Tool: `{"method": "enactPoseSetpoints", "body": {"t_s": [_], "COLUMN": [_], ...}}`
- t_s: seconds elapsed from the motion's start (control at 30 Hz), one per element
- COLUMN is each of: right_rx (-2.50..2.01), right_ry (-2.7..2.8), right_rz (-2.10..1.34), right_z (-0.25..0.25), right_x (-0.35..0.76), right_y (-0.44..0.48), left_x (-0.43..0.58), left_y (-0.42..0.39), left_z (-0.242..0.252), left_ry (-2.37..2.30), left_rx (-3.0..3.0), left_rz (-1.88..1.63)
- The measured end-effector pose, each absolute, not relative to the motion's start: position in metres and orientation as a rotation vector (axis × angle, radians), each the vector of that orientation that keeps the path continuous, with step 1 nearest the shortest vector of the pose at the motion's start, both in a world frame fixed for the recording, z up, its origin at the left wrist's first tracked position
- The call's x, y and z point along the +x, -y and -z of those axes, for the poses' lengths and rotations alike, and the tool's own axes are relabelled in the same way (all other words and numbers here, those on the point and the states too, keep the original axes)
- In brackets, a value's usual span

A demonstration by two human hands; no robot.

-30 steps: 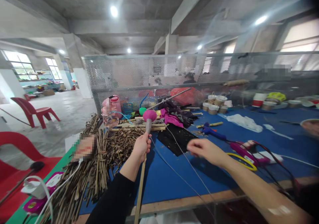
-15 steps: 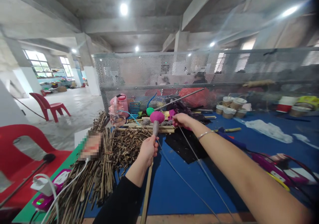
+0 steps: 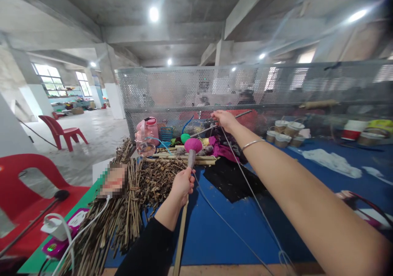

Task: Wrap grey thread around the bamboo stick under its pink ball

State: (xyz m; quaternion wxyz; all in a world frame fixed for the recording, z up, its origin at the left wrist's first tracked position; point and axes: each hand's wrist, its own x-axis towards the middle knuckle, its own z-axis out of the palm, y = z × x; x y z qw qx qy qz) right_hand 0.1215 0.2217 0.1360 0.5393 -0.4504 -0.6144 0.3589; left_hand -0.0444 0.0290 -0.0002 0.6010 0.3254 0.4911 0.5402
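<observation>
My left hand is closed round a thin bamboo stick held upright; its top end carries a grey wrapped neck and a round magenta ball. My right hand is stretched far forward above the clutter near the mesh screen, fingers pinched on a thin grey thread that runs back down towards me. A second strand trails from the stick across the blue table cover.
A heap of dry twigs lies left of the stick. A pink water bottle, magenta cloth, black cloth, small baskets and a perforated metal screen stand beyond. Red chairs are at left.
My right hand went from low over the table to far forward and upward, drawing the thread taut. My left hand kept the stick almost still. The view shifted slightly.
</observation>
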Motion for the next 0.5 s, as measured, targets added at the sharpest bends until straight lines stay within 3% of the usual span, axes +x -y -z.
{"method": "enactPoseSetpoints", "body": {"t_s": [0.5], "right_rx": [-0.779], "right_ry": [1.48], "right_rz": [-0.794], "right_z": [-0.213], "right_x": [0.148], "right_y": [-0.173], "left_x": [-0.043], "left_y": [-0.03], "left_z": [0.003], "left_ry": [-1.147], "left_rx": [0.794], "left_rz": [-1.23]}}
